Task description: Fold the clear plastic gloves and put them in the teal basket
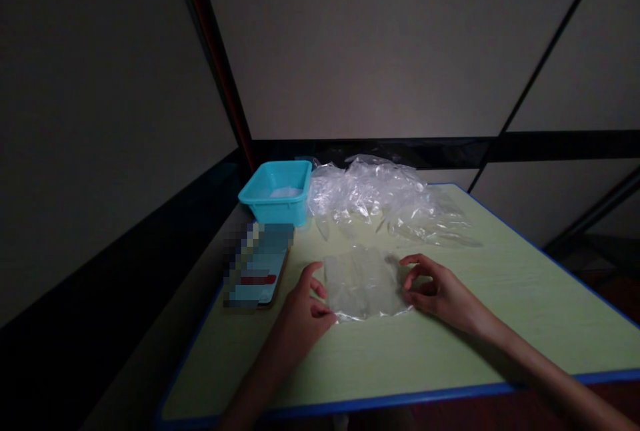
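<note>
A clear plastic bag [367, 284], folded into a rough square, lies on the table in front of me. My left hand [307, 307] is at its left edge, fingers curled, with the thumb side touching the near left corner. At the opposite edge, my right hand [433, 291] has bent fingers closed at the near right corner. The bag's near edge runs taut and shiny between the two hands. Parts of both hands' fingertips are hard to make out in the dim light.
A heap of crumpled clear plastic bags [375, 191] spreads along the far side of the table [500, 311]. Left of it stands a turquoise basin [280, 211] with something whitish inside. A phone [265, 267], partly pixelated, lies near the left edge. Wall panels rise behind.
</note>
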The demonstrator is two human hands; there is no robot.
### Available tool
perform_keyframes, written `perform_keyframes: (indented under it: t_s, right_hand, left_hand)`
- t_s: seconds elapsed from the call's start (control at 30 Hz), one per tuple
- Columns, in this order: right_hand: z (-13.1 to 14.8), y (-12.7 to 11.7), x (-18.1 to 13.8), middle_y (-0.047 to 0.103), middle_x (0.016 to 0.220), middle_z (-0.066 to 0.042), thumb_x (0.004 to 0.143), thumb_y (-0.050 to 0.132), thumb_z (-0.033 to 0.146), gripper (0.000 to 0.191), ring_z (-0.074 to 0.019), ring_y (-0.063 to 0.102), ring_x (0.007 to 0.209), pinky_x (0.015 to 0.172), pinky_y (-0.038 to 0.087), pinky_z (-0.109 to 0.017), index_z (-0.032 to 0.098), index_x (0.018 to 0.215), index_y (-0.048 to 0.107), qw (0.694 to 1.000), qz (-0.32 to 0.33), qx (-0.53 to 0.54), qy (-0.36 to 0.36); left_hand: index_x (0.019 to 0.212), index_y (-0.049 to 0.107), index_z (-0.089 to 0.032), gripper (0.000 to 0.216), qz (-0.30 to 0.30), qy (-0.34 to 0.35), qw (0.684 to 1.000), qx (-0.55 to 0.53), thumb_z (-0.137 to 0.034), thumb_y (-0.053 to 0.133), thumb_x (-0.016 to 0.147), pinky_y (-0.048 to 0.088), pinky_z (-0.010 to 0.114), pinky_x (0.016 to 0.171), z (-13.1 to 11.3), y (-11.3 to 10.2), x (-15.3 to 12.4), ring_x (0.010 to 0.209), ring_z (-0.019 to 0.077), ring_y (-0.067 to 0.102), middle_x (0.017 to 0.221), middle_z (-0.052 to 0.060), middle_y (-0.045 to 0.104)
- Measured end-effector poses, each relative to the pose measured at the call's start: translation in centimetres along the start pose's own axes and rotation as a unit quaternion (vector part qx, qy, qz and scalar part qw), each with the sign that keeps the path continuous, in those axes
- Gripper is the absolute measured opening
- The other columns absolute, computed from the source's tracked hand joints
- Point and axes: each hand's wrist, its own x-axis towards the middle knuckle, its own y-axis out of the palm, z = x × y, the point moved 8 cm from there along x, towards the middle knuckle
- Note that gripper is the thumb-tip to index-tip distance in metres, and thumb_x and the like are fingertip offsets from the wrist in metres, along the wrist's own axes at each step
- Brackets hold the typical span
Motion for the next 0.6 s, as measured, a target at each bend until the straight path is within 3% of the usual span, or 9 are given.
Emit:
perform_keyframes:
  t_s: [0.23, 0.33, 0.6]
  right_hand:
    - [0.8, -0.1, -0.1, 0.051, 0.081, 0.002, 0.071, 0.056, 0.024, 0.045, -0.0100, 0.055, 0.052, 0.045, 0.044, -0.023, 0.021, 0.111, 0.035, 0.998, 0.063, 0.007, 0.020]
    - [1.6, -0.7, 0.7, 0.056, 0.081, -0.001, 0.076, 0.054, 0.025, 0.044, -0.0122, 0.058, 0.055, 0.050, 0.048, -0.027, 0.021, 0.116, 0.036, 0.996, 0.079, -0.033, -0.005]
    - [2.5, -1.3, 6.6, 0.061, 0.074, -0.003, 0.076, 0.050, 0.019, 0.028, -0.0154, 0.058, 0.062, 0.054, 0.046, -0.026, 0.015, 0.103, 0.049, 0.974, -0.020, -0.193, -0.120]
  left_hand:
    - [0.126, 0.027, -0.023, 0.078, 0.045, -0.018, 0.999, 0.011, -0.009, 0.059, 0.056, 0.043, 0.021, 0.052, -0.6, -0.4, -0.1, 0.054, 0.0072, 0.058, 0.088, -0.004, 0.047]
    - [0.126, 0.028, -0.021, 0.077, 0.056, -0.025, 0.998, 0.009, -0.011, 0.060, 0.057, 0.043, 0.021, 0.053, -0.6, -0.5, 0.0, 0.054, 0.0076, 0.058, 0.089, -0.003, 0.049]
    - [0.130, 0.022, -0.012, 0.070, 0.079, -0.038, 0.996, 0.017, -0.021, 0.053, 0.069, 0.046, 0.025, 0.050, 0.2, -0.5, 1.4, 0.050, 0.0123, 0.059, 0.078, -0.003, 0.051]
